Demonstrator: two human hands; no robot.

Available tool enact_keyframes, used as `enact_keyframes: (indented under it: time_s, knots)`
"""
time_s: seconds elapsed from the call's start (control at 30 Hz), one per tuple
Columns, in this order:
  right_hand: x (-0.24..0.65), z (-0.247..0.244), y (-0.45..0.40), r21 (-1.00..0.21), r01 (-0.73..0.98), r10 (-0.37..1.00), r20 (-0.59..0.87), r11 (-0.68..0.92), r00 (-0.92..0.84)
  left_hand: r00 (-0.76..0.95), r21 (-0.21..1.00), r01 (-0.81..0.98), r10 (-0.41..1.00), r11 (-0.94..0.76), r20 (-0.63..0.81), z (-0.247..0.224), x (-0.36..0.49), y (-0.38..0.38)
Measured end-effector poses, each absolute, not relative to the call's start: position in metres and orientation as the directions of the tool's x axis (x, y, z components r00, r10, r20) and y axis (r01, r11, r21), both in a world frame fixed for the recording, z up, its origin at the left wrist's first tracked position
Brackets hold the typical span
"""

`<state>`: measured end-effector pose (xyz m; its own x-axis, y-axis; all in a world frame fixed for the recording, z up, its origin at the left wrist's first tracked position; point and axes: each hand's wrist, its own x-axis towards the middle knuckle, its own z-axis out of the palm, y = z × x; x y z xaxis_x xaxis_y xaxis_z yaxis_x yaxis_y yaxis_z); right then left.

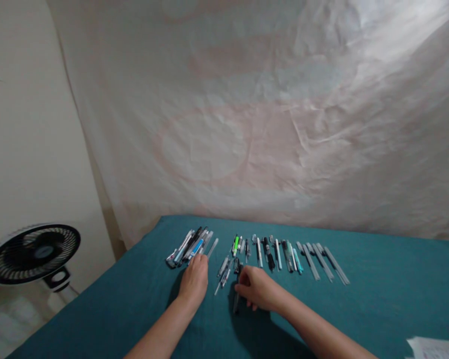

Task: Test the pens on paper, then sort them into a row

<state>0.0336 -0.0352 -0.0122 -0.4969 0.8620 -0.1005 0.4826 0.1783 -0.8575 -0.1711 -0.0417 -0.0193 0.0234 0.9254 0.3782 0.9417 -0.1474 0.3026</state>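
Note:
My right hand (257,288) pinches a dark pen (236,300) that points toward the table's front edge. At the near end of a pile of pens (190,245) is my left hand (195,280), its fingers together; what they hold, if anything, is hidden. A blue-labelled item (195,248) lies on that pile. Between the hands sit several small pen parts (223,272). Beyond my right hand are a green pen (235,245), white pens (278,254), black pens (268,253) and teal pens (297,260). Clear tubes (336,266) lie further right.
A teal cloth (389,279) covers the table. White paper (436,348) lies at the front right corner. A black fan (41,252) stands left of the table. Behind the table hangs a pale wrinkled sheet (247,124).

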Motion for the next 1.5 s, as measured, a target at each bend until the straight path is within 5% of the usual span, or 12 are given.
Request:
enact_keyframes:
  time_s: [0.17, 0.37, 0.5, 0.6, 0.83, 0.97, 1.2, 1.5]
  knots:
    - [0.051, -0.005, -0.013, -0.915, 0.377, 0.925, -0.014, 0.142, -0.380, -0.147, 0.555, 0.824, 0.906, -0.109, 0.396, -0.022, -0.181, -0.033]
    - [0.068, 0.006, 0.008, -0.956, 0.268, 0.957, 0.036, 0.117, -0.288, -0.217, 0.688, 0.719, 0.908, -0.101, 0.360, -0.018, -0.185, -0.021]
    - [0.070, 0.013, 0.009, -0.981, 0.167, 0.968, 0.055, 0.098, -0.246, -0.153, 0.789, 0.597, 0.946, -0.143, 0.287, -0.006, -0.156, -0.032]
    - [0.070, 0.017, 0.008, -0.993, 0.082, 0.971, 0.062, 0.083, -0.233, -0.015, 0.955, 0.279, 0.994, -0.097, 0.105, 0.003, -0.123, -0.050]
    - [0.074, 0.024, 0.003, -0.985, -0.173, 0.967, 0.059, 0.016, -0.247, 0.144, 0.995, 0.089, 0.988, 0.049, -0.061, 0.011, -0.077, -0.084]
    - [0.077, 0.029, -0.002, -0.990, -0.120, 0.922, -0.018, -0.070, -0.388, 0.252, 0.970, -0.053, 0.943, 0.236, -0.216, 0.020, -0.061, -0.092]
    - [0.082, 0.044, -0.015, -0.997, 0.021, 0.818, -0.072, -0.073, -0.571, 0.178, 0.884, -0.402, 0.967, 0.240, -0.182, 0.030, -0.043, -0.084]
    - [0.098, 0.038, -0.008, -0.864, 0.459, 0.777, -0.140, 0.207, -0.613, 0.129, 0.831, -0.450, 0.944, 0.328, -0.303, -0.001, -0.034, -0.096]
